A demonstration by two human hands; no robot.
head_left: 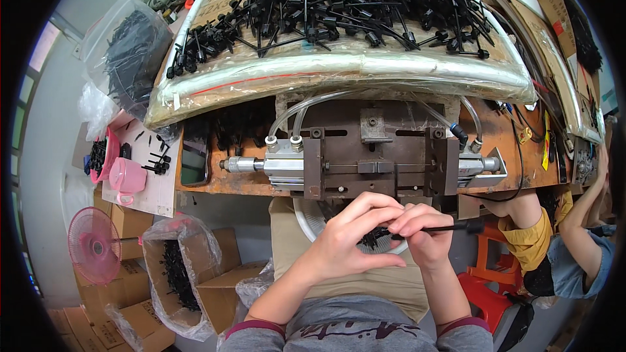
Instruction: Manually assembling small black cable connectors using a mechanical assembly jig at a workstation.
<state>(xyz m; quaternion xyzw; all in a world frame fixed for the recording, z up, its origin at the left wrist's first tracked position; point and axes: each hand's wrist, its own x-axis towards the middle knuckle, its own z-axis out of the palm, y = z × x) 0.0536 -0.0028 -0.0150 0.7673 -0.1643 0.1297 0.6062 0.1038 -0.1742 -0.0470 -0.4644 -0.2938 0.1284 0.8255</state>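
Above my lap, my right hand (427, 233) is closed around a thin black rod (438, 229) with a thicker knob at its right end. The rod sticks out to the right of my fingers; its other end is hidden in the grip. My left hand (355, 238) is beside it, thumb spread away from curved fingers whose tips come close to my right fingertips. No object shows in the left hand. Just beyond both hands stands a dark metal fixture (411, 186) with a small block (376, 167) at its middle. Below them a white basin (305, 218) with black parts is partly covered.
A plastic-wrapped shelf (287, 72) heaped with black rods (306, 6) overhangs the bench. Air cylinders (285, 164) with clear hoses flank the fixture. A pink cup (128, 176), pink fan (95, 245) and lined carton (215, 254) are left. Another person (574, 248) sits right, near a red stool (486, 287).
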